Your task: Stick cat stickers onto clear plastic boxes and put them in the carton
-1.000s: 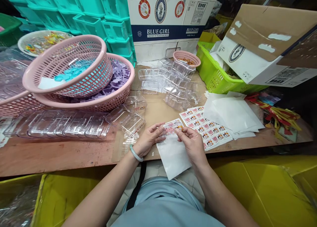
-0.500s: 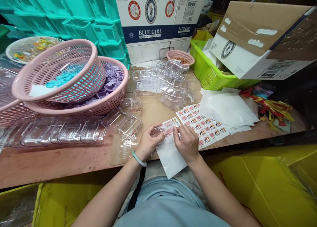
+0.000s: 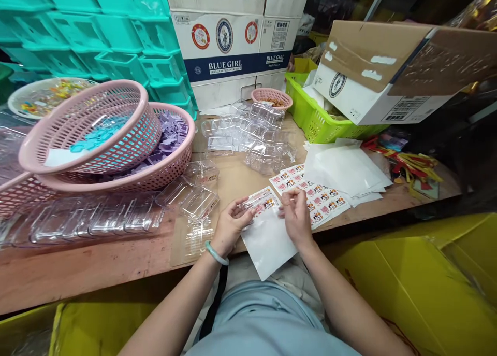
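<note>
My left hand (image 3: 230,225), a jade-coloured bangle at its wrist, grips a small clear plastic box (image 3: 252,204) between thumb and fingers. A cat-and-red-print sticker (image 3: 268,204) shows at the box's right end. Under both hands lies a mostly bare white sticker sheet (image 3: 269,247), overhanging the table edge, with some printing near its top. Just right of the box is my right hand (image 3: 297,218), its fingers curled together; whatever they may hold is hidden. Beside it lies a full sheet of cat stickers (image 3: 322,203). Loose clear boxes (image 3: 200,203) sit to the left.
Clear boxes (image 3: 266,138) are heaped behind the hands, and a row (image 3: 93,218) lines the left. Pink baskets (image 3: 178,156) hold blue and purple pieces. White sheets (image 3: 341,164), a green crate (image 3: 310,120) and a carton (image 3: 357,81) stand right. Yellow boxes (image 3: 423,283) sit below.
My right hand has drawn back from the clear box, to the right and up, uncovering the cat sticker. My left hand still holds the box. The camera view has tilted up and shifted right.
</note>
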### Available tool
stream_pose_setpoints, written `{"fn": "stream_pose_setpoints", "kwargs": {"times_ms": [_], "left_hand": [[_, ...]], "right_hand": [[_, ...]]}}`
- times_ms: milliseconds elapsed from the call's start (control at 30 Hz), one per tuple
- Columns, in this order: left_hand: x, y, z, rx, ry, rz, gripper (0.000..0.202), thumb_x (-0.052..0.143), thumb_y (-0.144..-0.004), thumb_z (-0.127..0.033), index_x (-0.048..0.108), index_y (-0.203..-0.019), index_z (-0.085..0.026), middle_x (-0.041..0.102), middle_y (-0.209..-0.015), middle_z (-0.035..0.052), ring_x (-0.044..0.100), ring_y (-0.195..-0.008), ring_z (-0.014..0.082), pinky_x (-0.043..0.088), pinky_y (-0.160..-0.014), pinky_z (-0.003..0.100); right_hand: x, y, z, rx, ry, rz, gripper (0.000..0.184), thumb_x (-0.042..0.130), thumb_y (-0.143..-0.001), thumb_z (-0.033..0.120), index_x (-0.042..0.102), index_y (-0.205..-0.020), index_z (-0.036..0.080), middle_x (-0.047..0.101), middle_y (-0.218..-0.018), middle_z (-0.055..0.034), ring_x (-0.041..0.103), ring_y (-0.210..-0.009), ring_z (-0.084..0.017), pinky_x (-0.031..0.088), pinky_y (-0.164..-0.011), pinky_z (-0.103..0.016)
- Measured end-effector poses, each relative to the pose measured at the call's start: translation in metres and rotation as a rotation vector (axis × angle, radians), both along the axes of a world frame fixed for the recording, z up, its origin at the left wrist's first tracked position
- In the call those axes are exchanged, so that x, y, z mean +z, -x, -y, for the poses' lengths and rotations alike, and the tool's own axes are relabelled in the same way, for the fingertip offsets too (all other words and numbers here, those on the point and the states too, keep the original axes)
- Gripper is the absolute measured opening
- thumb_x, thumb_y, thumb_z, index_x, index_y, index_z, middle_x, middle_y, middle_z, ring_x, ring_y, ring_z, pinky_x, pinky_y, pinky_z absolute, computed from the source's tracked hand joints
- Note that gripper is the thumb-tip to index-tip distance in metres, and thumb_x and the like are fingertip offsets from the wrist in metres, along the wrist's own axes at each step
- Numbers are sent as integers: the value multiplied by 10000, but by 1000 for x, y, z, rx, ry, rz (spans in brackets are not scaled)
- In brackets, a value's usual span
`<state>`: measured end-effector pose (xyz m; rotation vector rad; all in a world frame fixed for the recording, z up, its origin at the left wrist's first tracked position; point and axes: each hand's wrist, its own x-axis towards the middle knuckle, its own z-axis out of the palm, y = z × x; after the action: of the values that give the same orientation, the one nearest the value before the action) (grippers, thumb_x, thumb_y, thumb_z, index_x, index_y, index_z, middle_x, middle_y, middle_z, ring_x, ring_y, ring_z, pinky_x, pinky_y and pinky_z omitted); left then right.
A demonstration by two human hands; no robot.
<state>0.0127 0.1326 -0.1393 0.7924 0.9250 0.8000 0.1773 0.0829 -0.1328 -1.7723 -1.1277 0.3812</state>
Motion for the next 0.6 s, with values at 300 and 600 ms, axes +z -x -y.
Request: {"fn": "stream_pose_setpoints", "kwargs": {"times_ms": [300, 600], "left_hand": [[6, 16, 8, -15, 65, 70, 601, 831, -612, -367, 618, -1136, -162, 684, -1035, 86, 650, -939, 196, 559, -774, 309], [16, 74, 34, 104, 101, 62, 509, 732, -732, -409, 595, -1164, -178, 664, -1141, 115, 657, -986, 256, 583, -720, 334]], "right_hand": [[9, 18, -6, 155, 95, -264, 468, 443, -882, 592, 659, -973, 187, 623, -732, -19, 543, -571, -136, 437, -494, -233], [16, 42, -16, 475, 242, -580, 557, 473, -862, 629, 706, -1035, 153, 692, -803, -59, 630, -630, -150, 533, -575, -273]]}}
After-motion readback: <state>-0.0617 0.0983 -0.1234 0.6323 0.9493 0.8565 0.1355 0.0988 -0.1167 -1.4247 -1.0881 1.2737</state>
